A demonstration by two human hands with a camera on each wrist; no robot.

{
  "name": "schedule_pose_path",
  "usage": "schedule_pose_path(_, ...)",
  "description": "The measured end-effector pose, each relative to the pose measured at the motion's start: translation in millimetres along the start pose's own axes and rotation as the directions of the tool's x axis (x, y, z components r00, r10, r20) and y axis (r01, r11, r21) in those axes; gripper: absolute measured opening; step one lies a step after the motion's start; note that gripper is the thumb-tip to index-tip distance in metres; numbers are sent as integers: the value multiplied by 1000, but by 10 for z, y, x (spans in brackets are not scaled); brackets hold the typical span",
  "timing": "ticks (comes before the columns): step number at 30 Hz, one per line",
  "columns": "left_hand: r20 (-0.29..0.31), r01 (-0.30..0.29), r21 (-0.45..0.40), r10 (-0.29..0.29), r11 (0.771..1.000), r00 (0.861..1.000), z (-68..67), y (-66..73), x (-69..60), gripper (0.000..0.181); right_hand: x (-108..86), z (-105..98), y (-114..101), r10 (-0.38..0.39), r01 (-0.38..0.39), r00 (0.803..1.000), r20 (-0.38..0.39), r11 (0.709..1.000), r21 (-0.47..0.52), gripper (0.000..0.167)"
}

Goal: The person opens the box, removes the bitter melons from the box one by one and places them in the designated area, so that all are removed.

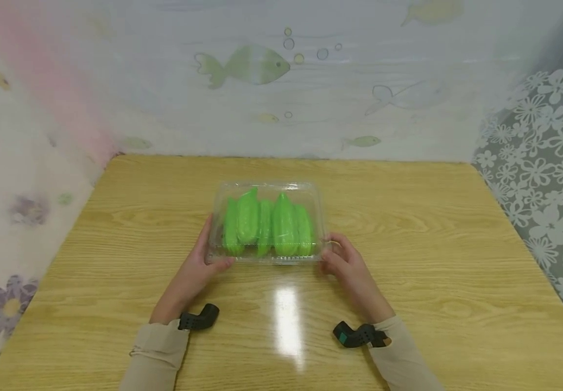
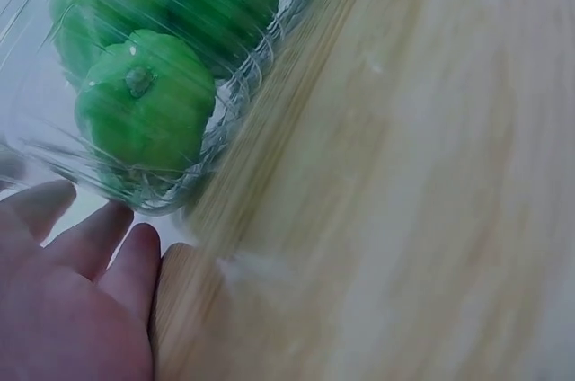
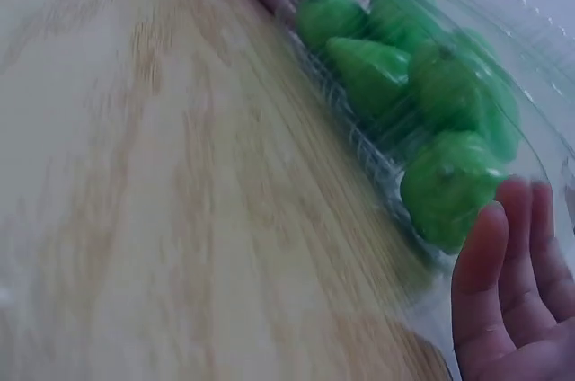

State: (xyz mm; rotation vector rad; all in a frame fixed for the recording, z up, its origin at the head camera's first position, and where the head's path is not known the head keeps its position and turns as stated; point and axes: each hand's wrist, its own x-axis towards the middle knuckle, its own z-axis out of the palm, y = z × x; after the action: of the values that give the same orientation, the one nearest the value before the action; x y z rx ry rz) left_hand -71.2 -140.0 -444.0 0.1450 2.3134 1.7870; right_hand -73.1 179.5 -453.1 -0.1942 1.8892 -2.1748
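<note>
Item under inspection: a clear plastic clamshell container (image 1: 257, 259) on the wooden desk (image 1: 408, 244), well forward of the forearms and between the two hands. Whether its base is fully in contact with the desk cannot be confirmed.

Contents: at least five green pepper-like vegetables (image 1: 285, 225), bunched side by side inside. The lid (image 1: 305, 193) covers them and appears closed; whether its edge is fastened cannot be determined.

Hands: the left hand (image 1: 203, 265) is partly spread around the near left corner, thumb along the front edge and fingers against the side, holding the container. The right hand (image 1: 348, 262) is more bent, thumb and fingertips closing on the near right corner; firmness of grip cannot be judged.

Progress, in this inspector's judgement: loading appears complete and the cover in place. Outstanding: final placement, if not already reached, and release, since both hands are on the container.
</note>
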Motion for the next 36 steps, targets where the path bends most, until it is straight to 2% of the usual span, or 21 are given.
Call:
schedule_pose_path(7,19,-13,41,12,999,1000,2,160,-56,103,14,-82,-9,-122,122,992,9,986,-110,35)
schedule_pose_path(14,12,-49,46,49,998,999,2,187,-54,107,36,-39,-104,-133,122,991,-32,961,-247,30)
schedule_pose_path(17,16,-67,44,66,997,998,6,177,-48,107,45,-16,-202,-126,112,992,-29,947,-302,44)
schedule_pose_path(20,17,-80,48,79,996,997,-1,174,-50,106,63,-21,-284,-114,107,993,3,920,-378,69)
schedule_pose_path(21,17,-82,49,81,995,997,-6,176,-53,106,71,-27,-306,-123,124,992,28,902,-413,76)
schedule_pose_path(23,16,-78,50,77,996,997,-14,173,-68,106,103,-59,-315,-153,178,984,92,842,-509,86)
schedule_pose_path(26,12,-65,52,65,997,998,-28,173,-80,103,192,-112,-325,-240,313,950,201,704,-637,91)
schedule_pose_path(28,13,-59,42,58,997,998,-30,178,-81,102,253,-143,-334,-267,376,926,266,601,-706,90)
schedule_pose_path(29,13,-55,35,55,998,998,-29,180,-78,101,279,-152,-346,-271,399,916,295,564,-723,88)
schedule_pose_path(30,15,-53,30,53,998,998,-28,180,-76,100,301,-160,-358,-266,412,911,315,540,-734,86)
schedule_pose_path(32,16,-53,15,52,999,998,-24,178,-71,99,323,-171,-374,-239,410,912,333,509,-757,82)
schedule_pose_path(33,17,-53,11,53,999,998,-23,173,-71,99,332,-173,-379,-228,408,913,338,504,-761,79)
schedule_pose_path(36,16,-66,-4,66,998,998,-21,153,-73,98,353,-167,-371,-216,387,922,321,526,-757,72)
